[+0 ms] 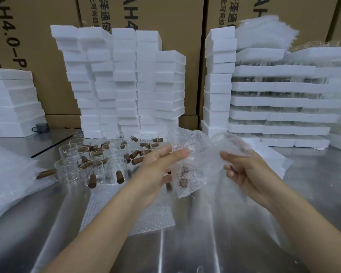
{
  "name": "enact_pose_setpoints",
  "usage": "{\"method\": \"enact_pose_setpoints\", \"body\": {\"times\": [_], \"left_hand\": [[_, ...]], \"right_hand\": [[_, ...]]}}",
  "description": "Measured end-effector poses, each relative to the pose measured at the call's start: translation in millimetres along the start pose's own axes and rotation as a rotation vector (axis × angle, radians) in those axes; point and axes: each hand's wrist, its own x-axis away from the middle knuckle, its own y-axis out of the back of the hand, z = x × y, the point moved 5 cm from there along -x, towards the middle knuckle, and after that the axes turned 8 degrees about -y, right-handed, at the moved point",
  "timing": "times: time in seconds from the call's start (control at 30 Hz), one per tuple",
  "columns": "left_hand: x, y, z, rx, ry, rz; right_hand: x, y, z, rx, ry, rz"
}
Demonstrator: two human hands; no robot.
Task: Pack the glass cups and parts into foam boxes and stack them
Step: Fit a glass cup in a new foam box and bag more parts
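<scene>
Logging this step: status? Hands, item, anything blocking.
Left hand and right hand both hold the bubble-wrap pouch, something brown inside. Glass cups stand on the table beyond the left hand. Nothing blocking seen.

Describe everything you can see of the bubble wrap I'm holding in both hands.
The bubble wrap is clear, bubbled plastic, crumpled and bunched. A brown shape shows blurrily through its lower part. It is held above the metal table, the left hand pinching its left edge and the right hand gripping its right side.
</scene>
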Motion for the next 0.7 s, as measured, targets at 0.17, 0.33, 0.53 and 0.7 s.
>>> {"method": "enact_pose_setpoints", "body": {"times": [0.17, 0.33, 0.53, 0.7], "left_hand": [[1.0, -7.7, 3.9, 0.02, 0.065, -0.01], [1.0, -6.9, 5.7, 0.012, 0.104, -0.036], [3.7, -8.2, 5.9, -0.131, 0.103, 0.054], [7.9, -12.4, 6.2, -0.196, 0.086, 0.159]], "right_hand": [[0.9, -4.4, 1.1, -0.147, 0.007, 0.044], [0.2, -11.5, 2.0, -0.142, 0.065, 0.181], [-1.6, -9.9, -3.6, 0.016, 0.075, 0.032], [4.3, -14.4, -4.1, 0.008, 0.019, 0.113]]}}
